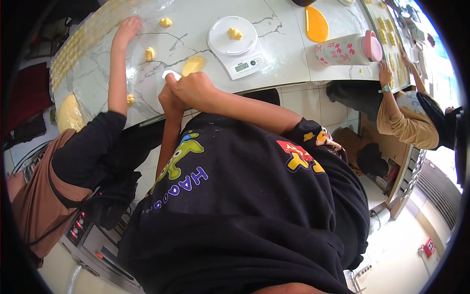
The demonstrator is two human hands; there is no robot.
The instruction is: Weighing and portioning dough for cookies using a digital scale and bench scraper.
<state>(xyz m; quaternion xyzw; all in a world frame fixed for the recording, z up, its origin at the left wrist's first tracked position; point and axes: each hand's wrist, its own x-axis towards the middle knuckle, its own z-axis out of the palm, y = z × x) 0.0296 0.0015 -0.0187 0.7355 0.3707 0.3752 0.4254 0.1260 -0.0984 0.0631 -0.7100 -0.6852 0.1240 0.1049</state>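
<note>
My right hand (193,85) is closed at the table's near edge, gripping a small white tool (170,74), perhaps a scraper. My left hand (171,103) is closed just below and partly behind it; what its fingers hold is hidden. Just beyond them lies a flattened patch of yellow dough (194,63). To the right stands a white digital scale (245,63) with a lump of dough (234,33) on its round plate. More small lumps (149,53) lie on the marble-patterned table (284,49) to the left.
A co-worker (73,166) on the left reaches across toward plastic-covered dough rows (78,44); a dough mound (67,110) sits nearby. A tumbler (347,49) and orange scraper (317,23) are right. Another person (409,117) works at trays (387,34). An oven (83,240) stands lower left.
</note>
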